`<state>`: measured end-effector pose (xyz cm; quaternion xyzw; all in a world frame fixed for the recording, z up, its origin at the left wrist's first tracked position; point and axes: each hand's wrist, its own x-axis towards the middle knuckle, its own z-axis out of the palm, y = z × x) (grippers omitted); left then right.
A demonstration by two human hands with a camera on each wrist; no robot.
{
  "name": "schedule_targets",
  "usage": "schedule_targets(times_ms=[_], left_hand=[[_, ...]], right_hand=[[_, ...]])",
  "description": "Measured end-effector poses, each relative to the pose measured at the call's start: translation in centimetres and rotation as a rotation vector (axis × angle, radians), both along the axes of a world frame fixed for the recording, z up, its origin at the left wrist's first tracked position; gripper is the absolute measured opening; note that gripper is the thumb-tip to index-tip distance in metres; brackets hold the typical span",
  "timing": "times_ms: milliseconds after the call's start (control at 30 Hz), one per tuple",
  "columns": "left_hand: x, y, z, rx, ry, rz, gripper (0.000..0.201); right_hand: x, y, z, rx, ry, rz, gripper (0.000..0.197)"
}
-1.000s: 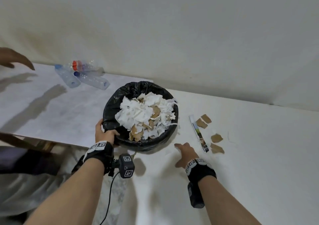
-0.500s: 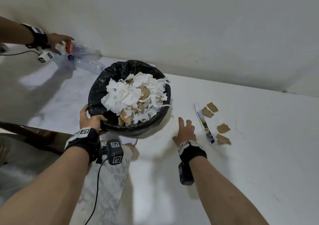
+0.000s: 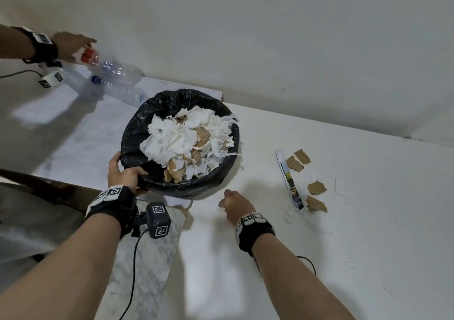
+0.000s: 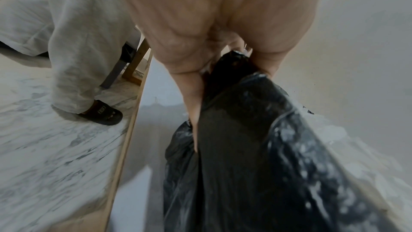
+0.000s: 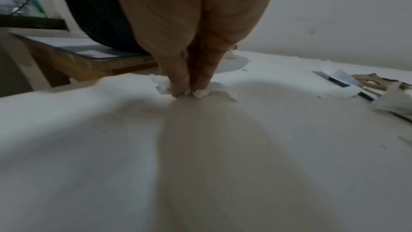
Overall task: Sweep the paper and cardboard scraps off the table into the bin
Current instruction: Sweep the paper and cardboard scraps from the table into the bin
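A round bin with a black liner (image 3: pixel 137 128), heaped with white paper and brown cardboard scraps, hangs beside the white table (image 3: pixel 368 246). My left hand (image 3: pixel 125 172) grips its near rim, the thumb over the liner (image 4: pixel 234 130). My right hand (image 3: pixel 233 203) is on the table just right of the bin, fingers curled and pinching small white paper scraps (image 5: pixel 160 84) against the surface. Further right lie several brown cardboard scraps (image 3: pixel 317 187) and a printed paper strip (image 3: pixel 288 179).
Another person's hand (image 3: pixel 71 45) reaches for clear plastic bottles (image 3: pixel 115 74) on a second table at the far left. A wall runs close behind. A wooden table edge (image 4: pixel 127 147) and marble floor lie below the bin, with someone's sandalled foot (image 4: pixel 102 114) nearby.
My right hand has drawn back toward me and curled from flat fingers into a pinch on white scraps. The other person's hand has come in to the bottles. My left hand keeps its hold.
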<state>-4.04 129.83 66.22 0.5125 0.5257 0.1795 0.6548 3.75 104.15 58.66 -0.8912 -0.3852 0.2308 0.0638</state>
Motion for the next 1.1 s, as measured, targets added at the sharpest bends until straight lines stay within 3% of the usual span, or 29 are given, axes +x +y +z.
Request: schedule_targets(times_ms=[133, 233, 333, 467, 600, 733, 867, 1000, 1100], left_hand=[[-0.4, -0.5, 0.2, 0.013, 0.002, -0.013, 0.086], [-0.7, -1.1, 0.6, 0.021, 0.002, -0.018, 0.084], [-0.6, -2.1, 1.2, 0.009, -0.008, -0.023, 0.083], [0.5, -4.9, 2.1, -0.019, -0.009, -0.073, 0.085], [2.9, -8.2, 2.5, -0.028, 0.003, -0.149, 0.085], [5.3, -10.5, 2.3, -0.029, -0.006, -0.183, 0.084], [7.0, -11.0, 1.5, -0.014, 0.017, -0.157, 0.086], [8.8, -10.6, 1.1, -0.01, 0.011, -0.122, 0.086], [10.6, -10.3, 0.7, 0.013, 0.012, -0.096, 0.085]], right_hand=[[-0.7, -0.1, 0.4, -0.014, 0.012, -0.025, 0.024], [0.4, -1.6, 1.3, -0.002, 0.069, -0.21, 0.03], [2.0, -3.6, 3.4, 0.253, 0.128, -0.538, 0.023], [4.9, -6.8, 10.1, 0.665, 0.136, -0.858, 0.017], [7.2, -7.0, 15.7, 0.784, 0.027, -0.813, 0.024], [8.6, -7.4, 17.0, 0.771, 0.026, -0.64, 0.053], [11.9, -11.7, 15.9, 0.941, -0.081, -0.889, 0.048], [14.9, -16.6, 11.5, 0.606, -0.007, -0.995, 0.04], [16.2, -17.7, 7.3, 0.303, 0.131, -0.903, 0.077]])
